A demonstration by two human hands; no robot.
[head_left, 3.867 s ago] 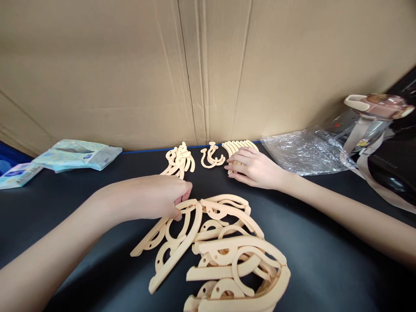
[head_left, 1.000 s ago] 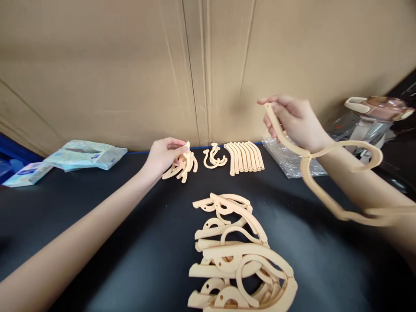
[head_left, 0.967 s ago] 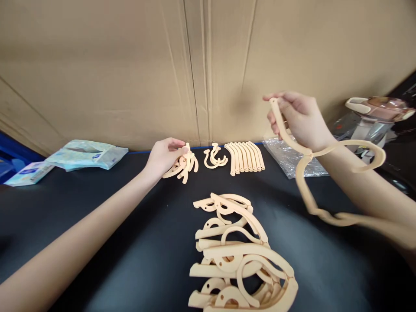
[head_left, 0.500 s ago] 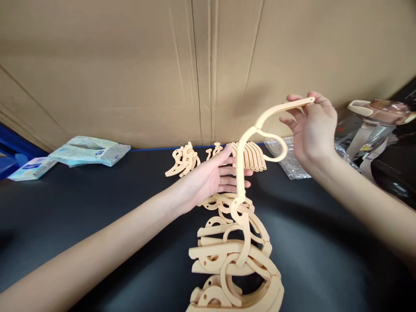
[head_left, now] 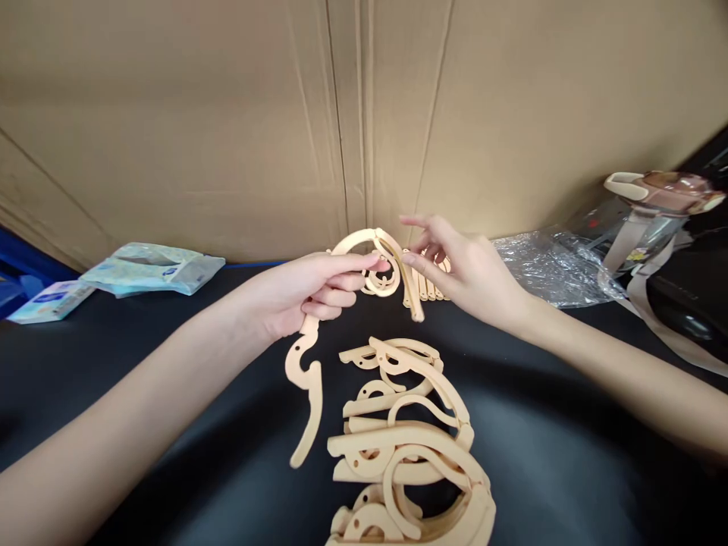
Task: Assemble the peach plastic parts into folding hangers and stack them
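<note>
A beige plastic folding hanger [head_left: 315, 406] is raised above the dark table. My left hand [head_left: 321, 288] is closed on it, thumb along the top and fingers curled round one arm. One jointed end dangles below that hand, and the other arm slopes down to the right past a round loop. At that right arm is my right hand [head_left: 469, 265], its index finger stretched out and its thumb by the arm; whether they touch I cannot tell. Beneath, a column of folded beige hangers [head_left: 398, 436] runs toward me.
Behind my right hand stands a row of curved beige pieces [head_left: 429, 288], partly hidden. Crinkled clear plastic [head_left: 546, 265] and a strapped bottle [head_left: 660, 197] are at the right. Tissue packs [head_left: 153, 265] lie at the left. A cardboard wall [head_left: 227, 136] rises behind the table [head_left: 244, 470].
My left hand has closed on the hanger and carried it leftward, off the column. My right hand has let go of the arm's end and come down to the left. The hanger has turned.
</note>
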